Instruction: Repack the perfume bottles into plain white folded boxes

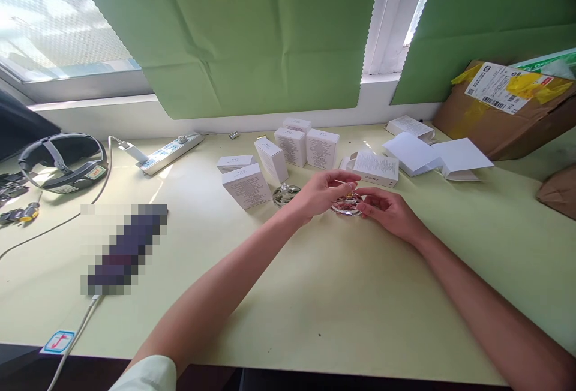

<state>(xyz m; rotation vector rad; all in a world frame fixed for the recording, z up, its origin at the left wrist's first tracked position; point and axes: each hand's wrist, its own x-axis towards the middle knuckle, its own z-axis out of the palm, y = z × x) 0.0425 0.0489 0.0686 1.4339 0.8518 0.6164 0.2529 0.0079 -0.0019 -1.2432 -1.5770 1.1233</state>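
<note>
A shiny, clear, glass-like round piece (pixel 346 207) lies on the table between both hands, its top partly covered by fingers. My left hand (pixel 321 193) reaches over it from the left, the fingers bent and closed at its top. At its right edge, my right hand (pixel 390 211) has thumb and fingers curled against the side. A second shiny round piece (pixel 283 195) with a small knob on top sits left of the first, partly behind my left wrist. Just beyond the hands, a white printed box (pixel 375 167) lies on its side with its end flaps open.
Several white printed boxes (pixel 247 186) stand behind and left of the hands. Unfolded white card (pixel 463 157) lies back right, before a brown carton (pixel 504 115). A power strip (pixel 171 154), a head strap device (pixel 67 163) and a blurred-out dark object (pixel 128 247) are at left.
</note>
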